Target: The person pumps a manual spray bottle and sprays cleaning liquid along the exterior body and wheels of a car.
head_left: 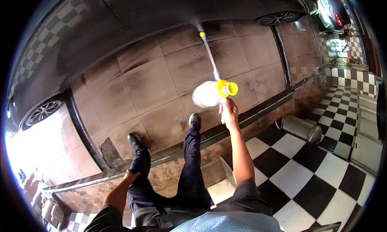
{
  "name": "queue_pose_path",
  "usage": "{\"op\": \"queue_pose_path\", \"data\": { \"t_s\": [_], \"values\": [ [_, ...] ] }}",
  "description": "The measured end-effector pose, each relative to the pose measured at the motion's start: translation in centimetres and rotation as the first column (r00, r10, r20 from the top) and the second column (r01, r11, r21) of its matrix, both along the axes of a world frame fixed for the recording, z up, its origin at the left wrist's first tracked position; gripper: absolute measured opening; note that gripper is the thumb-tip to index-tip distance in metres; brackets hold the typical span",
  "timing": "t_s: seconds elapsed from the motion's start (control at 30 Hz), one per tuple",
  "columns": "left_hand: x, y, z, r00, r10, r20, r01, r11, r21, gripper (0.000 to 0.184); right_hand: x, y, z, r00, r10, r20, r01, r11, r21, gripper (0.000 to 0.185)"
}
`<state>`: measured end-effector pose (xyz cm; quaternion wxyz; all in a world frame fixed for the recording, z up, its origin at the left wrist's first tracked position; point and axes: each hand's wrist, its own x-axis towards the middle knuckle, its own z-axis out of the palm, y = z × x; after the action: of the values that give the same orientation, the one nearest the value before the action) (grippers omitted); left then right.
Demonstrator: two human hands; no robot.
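Sprayer: up in my right hand, beyond my fingers and over the brown floor; white bottle to the left of its yellow head, round yellow cap to the right.
Right hand: fingers wrapped round the sprayer's grip, arm stretched out in front of me.
Left hand: down on my left trouser leg, about the knee, well apart from the sprayer and closer in to my body; whether the fingers clasp the cloth I cannot tell.
Wand: reaches away from the sprayer's head, slanting a little left, far side from my hand.
Tip: yellow, near the car's lower edge, with a faint haze just past it.
Car: dark, side-on across the far side of the floor, one wheel off to my left, another to my right.
Shoes: dark, both on the brown floor, the right one just left of the sprayer and nearer me.
Drum: grey, lying right of my right forearm, beside the checkered tiles.
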<state>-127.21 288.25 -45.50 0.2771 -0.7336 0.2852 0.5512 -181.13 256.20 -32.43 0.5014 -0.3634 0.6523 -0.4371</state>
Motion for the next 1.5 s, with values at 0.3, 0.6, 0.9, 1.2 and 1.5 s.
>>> {"op": "queue_pose_path", "data": {
  "t_s": [0.3, 0.6, 0.9, 1.2, 1.5],
  "values": [
    [-11.1, -1.6, 0.3, 0.951, -0.002, 0.31, 0.043, 0.991, -0.125, 0.103, -26.0, -13.8, -9.0, 0.929, -0.311, -0.2, 0.302, 0.95, -0.077, 0.031],
    [-15.1, 1.8, -1.1, 0.948, 0.07, 0.31, -0.039, 0.994, -0.105, 0.099, -34.6, -19.9, -17.2, 0.917, -0.378, -0.13, 0.391, 0.916, 0.091, 0.03],
    [-12.7, 0.3, 0.6, 0.932, 0.104, 0.346, -0.067, 0.991, -0.117, 0.079, -4.4, -10.5, -18.7, 0.999, 0.03, -0.016, -0.028, 0.992, 0.124, 0.028],
    [-8.8, 0.2, 2.6, 0.94, 0.193, 0.283, -0.146, 0.973, -0.179, 0.068, 20.4, -0.8, -17.1, 0.847, 0.49, 0.206, -0.531, 0.801, 0.277, 0.028],
    [-7.8, 1.7, 2.0, 0.939, 0.244, 0.244, -0.207, 0.964, -0.169, 0.059, 19.8, -0.2, -23.0, 0.952, -0.106, 0.286, 0.001, 0.939, 0.343, 0.027]
  ]
}}
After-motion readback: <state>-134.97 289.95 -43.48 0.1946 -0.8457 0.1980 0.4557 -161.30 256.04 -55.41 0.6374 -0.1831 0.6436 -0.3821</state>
